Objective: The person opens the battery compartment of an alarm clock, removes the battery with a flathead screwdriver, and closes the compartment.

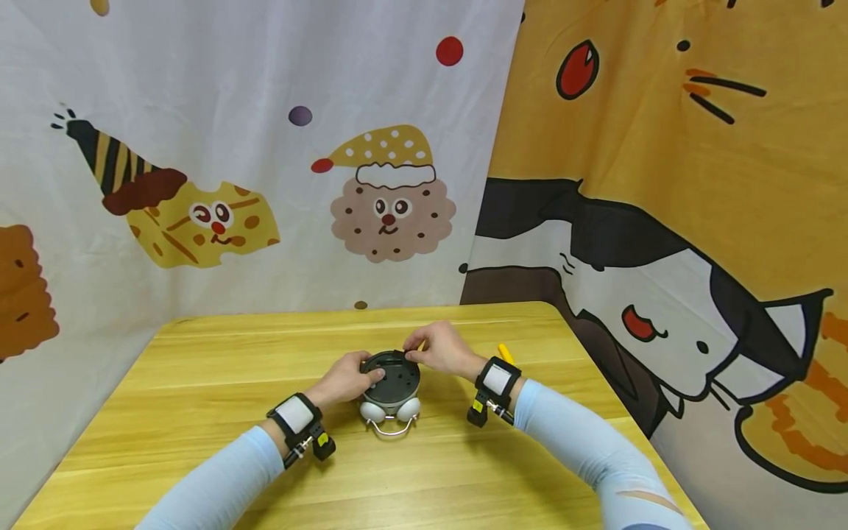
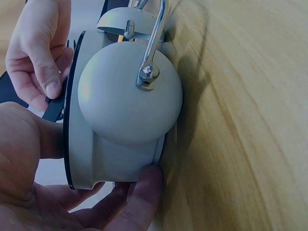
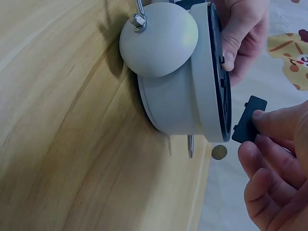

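A white twin-bell alarm clock (image 1: 391, 383) lies face down on the wooden table, its black back (image 1: 397, 379) upward and its bells toward me. My left hand (image 1: 351, 377) grips the clock's left side, thumb over the back and fingers around the rim. Between thumb and fingers my right hand (image 1: 442, 349) pinches a small black battery cover (image 3: 250, 119) with little tabs along one edge. In the right wrist view the cover is held just off the clock's back, near the edge away from the bells. A metal leg (image 3: 190, 146) sticks out of the casing there.
A yellow-handled object (image 1: 506, 353) lies on the table (image 1: 199, 383) behind my right wrist, partly hidden by it. Printed cloth (image 1: 298, 184) hangs behind the table's far edge and along its right side.
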Motion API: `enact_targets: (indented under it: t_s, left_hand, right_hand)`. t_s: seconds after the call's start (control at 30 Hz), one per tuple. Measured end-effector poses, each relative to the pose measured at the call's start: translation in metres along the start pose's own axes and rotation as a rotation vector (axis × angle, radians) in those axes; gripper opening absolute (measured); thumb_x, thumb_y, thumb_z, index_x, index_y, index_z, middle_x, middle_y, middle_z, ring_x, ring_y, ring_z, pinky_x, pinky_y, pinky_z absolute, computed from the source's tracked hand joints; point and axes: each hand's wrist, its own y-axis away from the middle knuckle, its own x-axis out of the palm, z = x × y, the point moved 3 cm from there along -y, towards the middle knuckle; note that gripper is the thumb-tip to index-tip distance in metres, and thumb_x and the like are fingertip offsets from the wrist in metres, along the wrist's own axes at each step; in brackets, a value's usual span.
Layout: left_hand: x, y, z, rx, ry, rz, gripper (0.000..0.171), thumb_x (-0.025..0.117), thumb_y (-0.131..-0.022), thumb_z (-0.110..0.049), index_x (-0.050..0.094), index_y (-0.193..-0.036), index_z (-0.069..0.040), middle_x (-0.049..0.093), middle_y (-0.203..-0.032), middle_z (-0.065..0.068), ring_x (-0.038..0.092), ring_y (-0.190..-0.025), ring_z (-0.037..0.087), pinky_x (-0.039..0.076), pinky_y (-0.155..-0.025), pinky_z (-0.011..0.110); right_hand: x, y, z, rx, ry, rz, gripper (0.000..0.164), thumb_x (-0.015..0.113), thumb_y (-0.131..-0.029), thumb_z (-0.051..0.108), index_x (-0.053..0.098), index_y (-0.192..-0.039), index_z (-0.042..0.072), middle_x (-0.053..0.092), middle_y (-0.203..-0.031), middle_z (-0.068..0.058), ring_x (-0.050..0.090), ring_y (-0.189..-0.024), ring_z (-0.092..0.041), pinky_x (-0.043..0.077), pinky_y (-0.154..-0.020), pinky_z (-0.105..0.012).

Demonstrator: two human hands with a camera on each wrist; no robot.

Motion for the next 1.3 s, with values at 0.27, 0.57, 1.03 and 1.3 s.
enact_targets:
  t_s: [0.27, 0.57, 1.03, 1.3]
  left_hand:
    - [0.001, -0.001, 0.0, -0.004, -0.004, 0.007, 0.041, 0.076, -0.107, -0.031, 0.072, -0.132, 0.002, 0.077, -0.112, 0.014, 0.068, -0.096, 0.023, 0.053, -0.08, 0.031]
    - [0.002, -0.002, 0.004, -0.012, 0.009, 0.017, 0.039, 0.074, -0.108, -0.029, 0.071, -0.133, 0.002, 0.076, -0.109, 0.013, 0.067, -0.089, 0.02, 0.052, -0.073, 0.029]
    - [0.001, -0.002, 0.002, 0.001, 0.024, 0.021, 0.035, 0.074, -0.108, -0.027, 0.072, -0.129, 0.001, 0.076, -0.105, 0.013, 0.067, -0.086, 0.019, 0.052, -0.071, 0.029]
    - [0.001, -0.002, 0.003, -0.009, 0.037, 0.029, 0.036, 0.074, -0.108, -0.027, 0.072, -0.13, 0.001, 0.076, -0.104, 0.013, 0.068, -0.083, 0.019, 0.053, -0.068, 0.028]
  right_hand:
    - [0.004, -0.006, 0.006, -0.02, 0.012, 0.011, 0.013, 0.087, -0.1, 0.021, 0.09, -0.113, 0.017, 0.089, -0.106, 0.005, 0.072, -0.083, -0.004, 0.055, -0.073, -0.022]
    - [0.015, -0.013, 0.007, -0.051, -0.018, 0.04, 0.008, 0.086, -0.102, 0.022, 0.09, -0.108, 0.018, 0.088, -0.105, 0.002, 0.08, -0.093, -0.01, 0.06, -0.075, -0.021]
    - [0.022, -0.02, 0.01, -0.037, -0.004, 0.056, 0.01, 0.084, -0.103, 0.02, 0.091, -0.109, 0.016, 0.089, -0.106, 0.0, 0.082, -0.098, -0.015, 0.061, -0.075, -0.021]
    - [0.025, -0.022, 0.014, -0.025, -0.004, 0.052, 0.011, 0.084, -0.103, 0.021, 0.091, -0.109, 0.016, 0.089, -0.106, 0.0, 0.082, -0.097, -0.016, 0.06, -0.076, -0.023]
